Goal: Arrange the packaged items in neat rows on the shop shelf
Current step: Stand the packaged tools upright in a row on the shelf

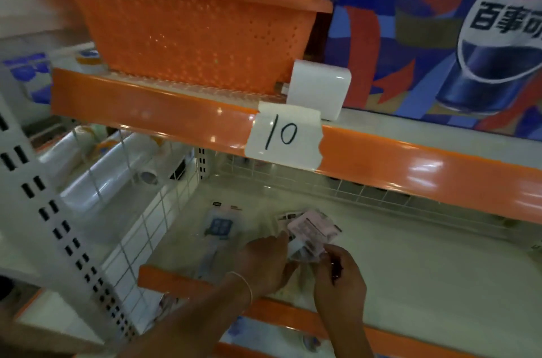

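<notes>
A shop shelf (410,263) with an orange front edge fills the lower frame. Above it, centre-left, sits an orange basket (187,32); a taped label (283,137) reads "10". Lower centre, the left hand (264,263) and right hand (337,278) both pinch a pink packet (311,231); a blue-printed packet (218,225) lies just left.

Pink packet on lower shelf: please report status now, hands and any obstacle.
Both hands on pink packet: left hand touching, grip unclear; right hand pinching near edge. Blue packet lies flat to its left. Nothing in the way on shelf.
</notes>
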`<state>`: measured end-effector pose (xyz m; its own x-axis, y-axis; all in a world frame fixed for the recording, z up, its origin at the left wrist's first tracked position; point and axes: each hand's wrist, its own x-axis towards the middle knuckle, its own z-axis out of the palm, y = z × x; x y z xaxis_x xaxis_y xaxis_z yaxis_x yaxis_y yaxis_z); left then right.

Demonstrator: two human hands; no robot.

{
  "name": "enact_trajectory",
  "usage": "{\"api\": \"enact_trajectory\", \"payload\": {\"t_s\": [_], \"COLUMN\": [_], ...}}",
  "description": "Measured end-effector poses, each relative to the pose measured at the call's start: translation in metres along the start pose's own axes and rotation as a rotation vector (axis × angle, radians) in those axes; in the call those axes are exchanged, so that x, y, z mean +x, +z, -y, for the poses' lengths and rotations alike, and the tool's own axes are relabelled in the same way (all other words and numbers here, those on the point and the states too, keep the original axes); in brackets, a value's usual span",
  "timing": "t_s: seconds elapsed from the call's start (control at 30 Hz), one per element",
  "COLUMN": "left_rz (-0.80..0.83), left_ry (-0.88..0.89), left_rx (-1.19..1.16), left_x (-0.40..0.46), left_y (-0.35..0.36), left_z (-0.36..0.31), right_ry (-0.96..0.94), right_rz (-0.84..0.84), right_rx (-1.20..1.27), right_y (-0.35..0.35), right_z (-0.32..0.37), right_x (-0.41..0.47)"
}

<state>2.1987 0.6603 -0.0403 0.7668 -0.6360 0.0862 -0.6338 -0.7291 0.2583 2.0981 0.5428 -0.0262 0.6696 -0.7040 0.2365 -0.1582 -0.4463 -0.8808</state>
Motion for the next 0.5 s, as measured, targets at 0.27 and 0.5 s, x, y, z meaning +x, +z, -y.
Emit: {"api": "enact_trajectory", "payload": {"t_s": [0.27,0.5], "left_rz": [0.049,-0.171], "left_ry": [-0.206,-0.243], "left_rx": [-0.074,-0.154], "left_x": [-0.01,-0.036], "left_y": [0.002,-0.024], "left_z": [-0.016,0.009], "right_ry": [0.028,0.011], "right_rz": [0.039,0.07], "right_rx": [0.021,0.08], "right_y": [-0.004,0.009], "right_z": [-0.016,0.007], "right_x": [-0.003,0.007]}}
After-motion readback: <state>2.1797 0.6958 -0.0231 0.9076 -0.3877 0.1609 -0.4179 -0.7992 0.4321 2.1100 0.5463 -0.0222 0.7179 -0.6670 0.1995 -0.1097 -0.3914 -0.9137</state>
